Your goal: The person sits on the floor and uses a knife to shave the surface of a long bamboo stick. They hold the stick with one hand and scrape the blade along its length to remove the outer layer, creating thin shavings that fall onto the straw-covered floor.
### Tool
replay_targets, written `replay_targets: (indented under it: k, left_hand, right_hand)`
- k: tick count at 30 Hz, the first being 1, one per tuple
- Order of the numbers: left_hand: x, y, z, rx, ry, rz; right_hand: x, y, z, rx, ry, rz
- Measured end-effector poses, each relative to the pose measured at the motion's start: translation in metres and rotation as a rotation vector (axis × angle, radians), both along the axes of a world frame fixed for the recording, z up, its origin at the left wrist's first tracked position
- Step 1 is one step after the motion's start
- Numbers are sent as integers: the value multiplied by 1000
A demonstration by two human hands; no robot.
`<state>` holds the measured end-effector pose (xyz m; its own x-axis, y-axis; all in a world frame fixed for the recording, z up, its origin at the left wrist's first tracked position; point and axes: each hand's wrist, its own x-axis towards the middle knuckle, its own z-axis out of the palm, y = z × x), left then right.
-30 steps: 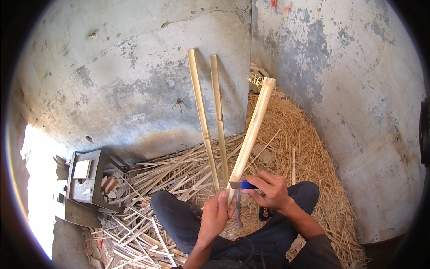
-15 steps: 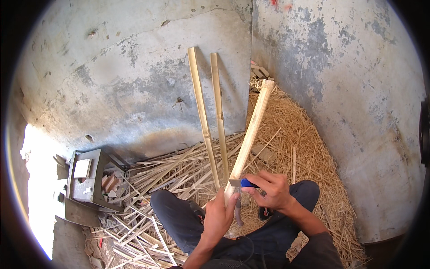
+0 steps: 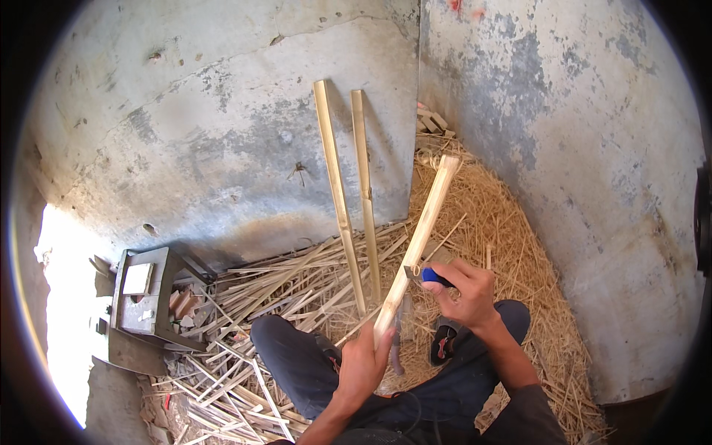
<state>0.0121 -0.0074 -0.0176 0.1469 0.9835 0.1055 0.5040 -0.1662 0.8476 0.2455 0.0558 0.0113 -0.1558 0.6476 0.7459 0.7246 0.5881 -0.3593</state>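
My left hand (image 3: pixel 363 366) is closed round the lower end of a pale bamboo strip (image 3: pixel 424 228), which slants up and away to the right. In my right hand (image 3: pixel 466 291) is a knife with a blue handle (image 3: pixel 436 277). Its short blade (image 3: pixel 413 272) rests across the strip about midway along it, and a small curled shaving (image 3: pixel 417 270) shows beside the blade. Between my legs, partly hidden behind the strip, stands a tool with a brownish handle (image 3: pixel 397 360).
Two long bamboo strips (image 3: pixel 337 189) (image 3: pixel 364 178) lean against the grey wall (image 3: pixel 222 133). Split strips (image 3: pixel 245 400) cover the floor at left; curly shavings (image 3: pixel 519 252) pile up at right. A small wooden stool (image 3: pixel 156 297) lies at the far left beside broken bricks (image 3: pixel 183 302).
The knife in my right hand has moved up and away along the strip. The strip has dropped a little nearer, and a shaving has appeared at the blade.
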Motion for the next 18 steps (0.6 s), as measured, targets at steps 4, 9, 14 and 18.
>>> replay_targets:
  k: [4, 9, 14, 18]
  left_hand:
    - [-6, -4, -4, -14, -29, 0]
    - [-11, -4, -12, -1, 4, 8]
    - [-19, -10, -20, -23, 39, 10]
    - [-28, -32, -39, -118, 32, -31]
  right_hand:
    - [4, 4, 3, -24, -36, -6]
    - [2, 12, -3, -34, -20, -7]
    - [6, 23, 0, -64, 19, -38]
    - [47, 63, -5, 5, 50, -176]
